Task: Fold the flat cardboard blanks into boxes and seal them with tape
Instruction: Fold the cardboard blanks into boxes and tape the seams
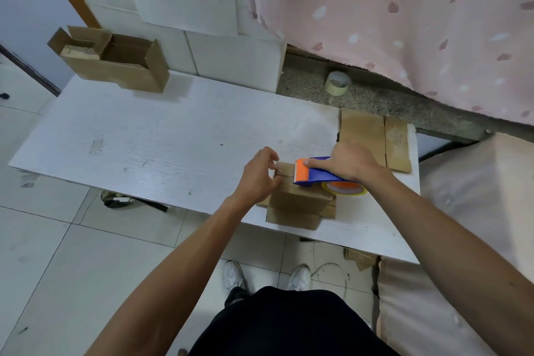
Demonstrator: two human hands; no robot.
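Note:
A small folded cardboard box (297, 202) stands on the white table (161, 139) near its front edge. My right hand (351, 162) grips a blue and orange tape dispenser (315, 175) that lies across the box top, its toothed orange end pointing left. My left hand (261, 176) clasps the box's far left corner, fingers pinched at the top edge next to the dispenser's blade. A stack of flat cardboard blanks (375, 139) lies at the table's right edge, behind my right hand.
Open cardboard boxes (115, 59) sit at the table's back left against a white cabinet. A spare tape roll (336, 82) rests on the stone ledge under a pink curtain. Cardboard scraps (359, 259) lie on the tiled floor by my feet.

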